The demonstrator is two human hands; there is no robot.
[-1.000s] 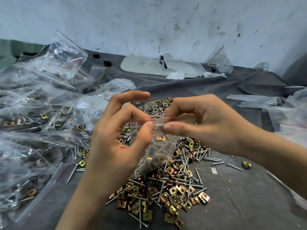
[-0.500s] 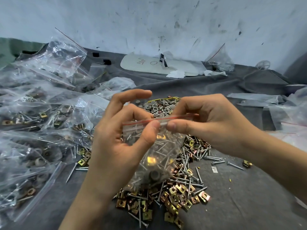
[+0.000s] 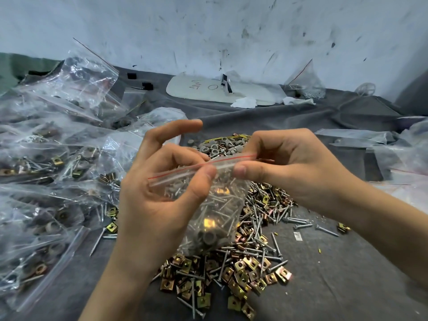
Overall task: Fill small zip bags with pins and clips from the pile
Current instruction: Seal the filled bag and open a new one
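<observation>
Pinching shut the top of a full small zip bag (image 3: 213, 205) with the left hand (image 3: 159, 205) and right hand (image 3: 291, 172), just above the pile (image 3: 254, 262) on the table (image 3: 342, 281), many filled bags (image 3: 46, 158) nearby, lots more to pack.

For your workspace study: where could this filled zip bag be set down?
Bare cloth lies right of the screw-and-clip pile, and behind it, before the white board. The left is crowded with filled bags.
</observation>
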